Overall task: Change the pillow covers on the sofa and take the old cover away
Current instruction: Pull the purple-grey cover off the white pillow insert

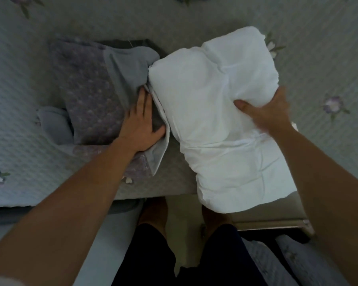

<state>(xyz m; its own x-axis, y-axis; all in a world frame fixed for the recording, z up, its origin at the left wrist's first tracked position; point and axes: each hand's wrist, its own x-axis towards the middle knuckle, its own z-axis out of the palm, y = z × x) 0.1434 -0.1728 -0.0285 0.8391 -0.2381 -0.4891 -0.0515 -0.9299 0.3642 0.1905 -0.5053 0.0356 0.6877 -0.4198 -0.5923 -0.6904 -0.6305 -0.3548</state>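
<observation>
**Pillow cover change: old cover all but off**

Item: white pillow (pixel 215 112), bare, lying on the sofa (pixel 174 23) seat, near end overhanging the seat edge.
Old cover (pixel 87 91): mauve patterned, grey lining, crumpled just beside the pillow, its mouth touching the pillow's far corner.
Left hand (pixel 142 122): grip spread flat, pressing the cover's open end.
Right hand (pixel 271 112): grip pinching a fold of the pillow, thumb on top.
Status, as judged: stripping nearly complete. Fitting a fresh cover and taking the old one away are outstanding.
Not seen: any fresh cover; the right fingers, behind the fold; whether a pillow corner sits inside the mouth.
</observation>
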